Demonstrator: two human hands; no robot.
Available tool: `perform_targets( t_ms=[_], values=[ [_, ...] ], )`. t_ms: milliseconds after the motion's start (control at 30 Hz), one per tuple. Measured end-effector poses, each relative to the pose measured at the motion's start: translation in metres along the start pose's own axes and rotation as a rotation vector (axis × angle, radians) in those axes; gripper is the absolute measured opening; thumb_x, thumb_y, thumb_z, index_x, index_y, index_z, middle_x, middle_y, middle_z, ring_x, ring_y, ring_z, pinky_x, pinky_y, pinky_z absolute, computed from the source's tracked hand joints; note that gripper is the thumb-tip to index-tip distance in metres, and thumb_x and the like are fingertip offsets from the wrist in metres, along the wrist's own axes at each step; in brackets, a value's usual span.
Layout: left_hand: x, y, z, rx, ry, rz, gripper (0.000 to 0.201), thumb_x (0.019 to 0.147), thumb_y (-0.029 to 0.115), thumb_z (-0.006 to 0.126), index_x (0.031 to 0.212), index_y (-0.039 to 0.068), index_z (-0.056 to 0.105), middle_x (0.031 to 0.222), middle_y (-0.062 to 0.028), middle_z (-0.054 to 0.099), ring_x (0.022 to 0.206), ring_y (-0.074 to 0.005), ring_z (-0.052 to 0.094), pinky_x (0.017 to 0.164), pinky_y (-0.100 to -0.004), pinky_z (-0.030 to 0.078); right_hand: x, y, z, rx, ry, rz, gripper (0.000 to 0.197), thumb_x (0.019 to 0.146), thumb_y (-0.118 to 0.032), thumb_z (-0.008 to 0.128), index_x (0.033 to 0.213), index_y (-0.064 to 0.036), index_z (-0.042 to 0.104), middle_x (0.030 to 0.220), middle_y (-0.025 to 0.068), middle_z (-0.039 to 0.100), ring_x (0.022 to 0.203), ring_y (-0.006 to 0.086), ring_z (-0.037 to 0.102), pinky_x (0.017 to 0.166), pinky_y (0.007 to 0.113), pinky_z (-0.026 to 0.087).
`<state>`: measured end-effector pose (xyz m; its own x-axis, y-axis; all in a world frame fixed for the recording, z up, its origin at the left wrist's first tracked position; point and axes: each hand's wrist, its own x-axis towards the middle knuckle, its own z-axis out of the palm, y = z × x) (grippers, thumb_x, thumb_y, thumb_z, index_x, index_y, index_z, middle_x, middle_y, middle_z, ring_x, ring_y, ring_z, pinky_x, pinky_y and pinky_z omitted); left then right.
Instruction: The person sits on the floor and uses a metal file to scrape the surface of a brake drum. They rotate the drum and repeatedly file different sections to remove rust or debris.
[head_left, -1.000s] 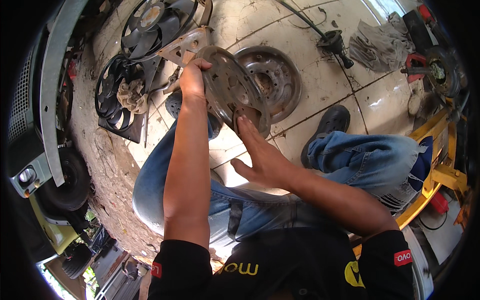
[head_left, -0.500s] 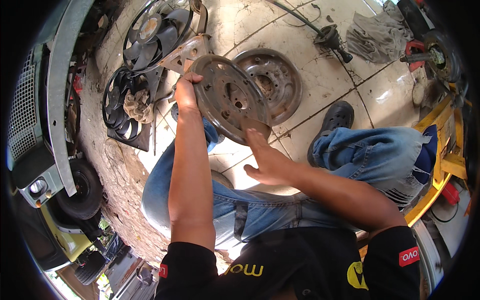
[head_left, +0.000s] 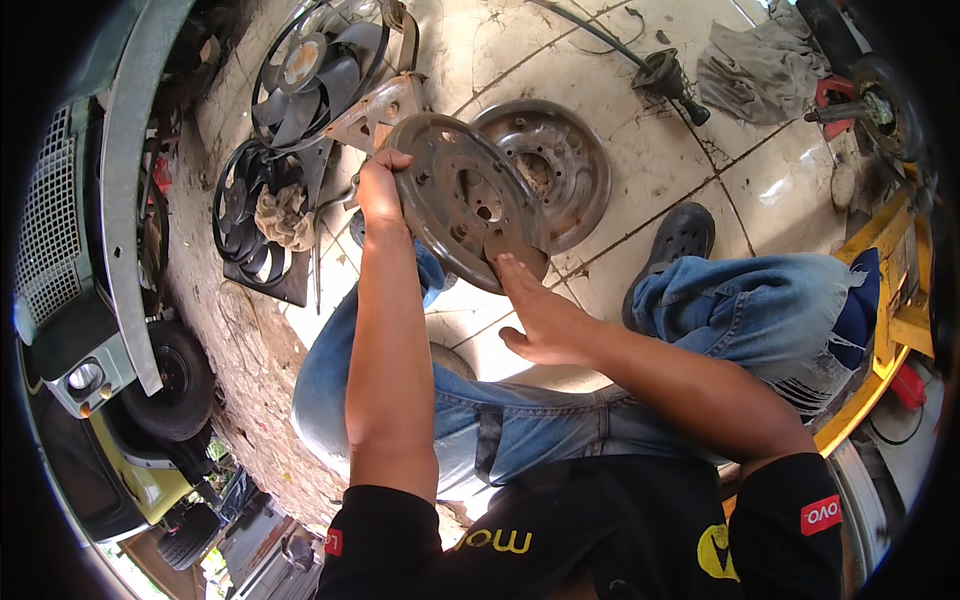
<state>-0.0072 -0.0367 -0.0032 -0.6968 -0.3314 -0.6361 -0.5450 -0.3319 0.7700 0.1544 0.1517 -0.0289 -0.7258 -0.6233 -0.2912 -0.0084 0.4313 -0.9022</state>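
My left hand (head_left: 380, 185) grips the left edge of a dull brown metal wheel rim (head_left: 440, 185), thumb over its face, and holds it tilted up from the floor. Against the rim's near right part, my right hand (head_left: 540, 310) presses a brown sheet that looks like sandpaper (head_left: 522, 258) under its outstretched fingers. The right thumb stands apart. A second steel wheel rim (head_left: 585, 190) lies flat on the tiles just behind the held one, which partly covers it.
Radiator fans (head_left: 325, 75) and a crumpled rag (head_left: 283, 218) lie at the left. A gear lever with a boot (head_left: 665, 80) and a grey cloth (head_left: 755, 75) are at the far right. Beside my right knee stands a yellow metal frame (head_left: 880, 365). Vehicle parts line the left side.
My right fingers and the brown sheet have shifted slightly on the rim. The left hand keeps its grip. The whole view has moved a little.
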Motion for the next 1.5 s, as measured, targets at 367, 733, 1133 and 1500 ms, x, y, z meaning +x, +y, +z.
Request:
perform_targets(
  t_ms=[367, 733, 1133, 1500],
  values=[
    [0.012, -0.002, -0.005, -0.013, 0.017, -0.013, 0.027, 0.075, 0.011, 0.057, 0.097, -0.001, 0.066, 0.093, -0.0170, 0.069, 0.080, -0.0294, 0.068, 0.076, -0.0413, 0.059, 0.003, -0.018, -0.004, 0.119, 0.024, -0.151, 0.086, 0.090, -0.013, 0.061, 0.154, 0.0101, 0.007, 0.158, 0.0357, 0.017, 0.150, 0.0438, 0.018, 0.124, 0.042, 0.020],
    [0.016, -0.004, -0.007, -0.042, -0.045, -0.020, 0.024, 0.076, 0.012, 0.056, 0.093, -0.002, 0.066, 0.093, -0.0176, 0.069, 0.077, -0.0300, 0.068, 0.074, -0.0414, 0.059, 0.000, -0.017, -0.002, 0.112, 0.046, -0.129, 0.082, 0.089, -0.012, 0.059, 0.152, 0.0135, 0.012, 0.157, 0.0372, 0.018, 0.149, 0.0466, 0.018, 0.124, 0.043, 0.021],
    [0.010, -0.003, -0.004, -0.064, -0.064, -0.044, 0.027, 0.076, 0.012, 0.056, 0.096, -0.002, 0.066, 0.092, -0.0165, 0.070, 0.076, -0.0294, 0.069, 0.073, -0.0416, 0.059, 0.001, -0.021, -0.003, 0.126, 0.060, -0.129, 0.082, 0.087, -0.008, 0.058, 0.152, 0.0127, 0.011, 0.157, 0.0360, 0.019, 0.149, 0.0476, 0.018, 0.123, 0.043, 0.022],
    [0.004, 0.001, 0.010, -0.031, -0.079, -0.049, 0.034, 0.077, 0.012, 0.055, 0.103, -0.006, 0.064, 0.096, -0.0189, 0.069, 0.080, -0.0312, 0.069, 0.076, -0.0420, 0.060, 0.017, -0.005, -0.038, 0.121, 0.091, 0.162, 0.041, 0.088, -0.006, 0.054, 0.129, -0.0005, 0.057, 0.101, 0.0297, 0.067, 0.092, 0.0455, 0.067, 0.082, 0.049, 0.052]
  ],
)
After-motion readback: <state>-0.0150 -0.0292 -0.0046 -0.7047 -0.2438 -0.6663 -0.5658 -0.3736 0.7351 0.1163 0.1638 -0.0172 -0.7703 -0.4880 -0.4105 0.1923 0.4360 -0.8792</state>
